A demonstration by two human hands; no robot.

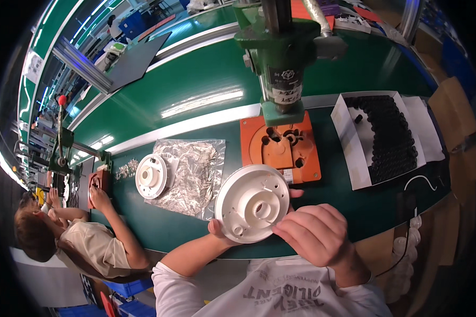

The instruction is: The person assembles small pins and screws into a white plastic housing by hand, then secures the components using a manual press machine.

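Tilted toward me above the near edge of the bench is a white round plastic housing (236,205) with a raised ring and several holes. My left hand (218,233) grips it from below and behind, the thumb on its left rim and fingertips showing past its right rim. At the lower right of the raised ring, my right hand (317,232) pinches a small thin metal pin (271,224) against the housing. A second white round housing (151,176) lies on a clear plastic bag (191,177) of small silvery parts to the left.
A green press (283,68) stands over an orange fixture block (280,150) beyond my hands. At right sits a white box (354,153) of black cylindrical parts, near a white cable (421,178). Loose metal pieces (126,170) lie left of the bag. A co-worker (92,240) sits farther left.
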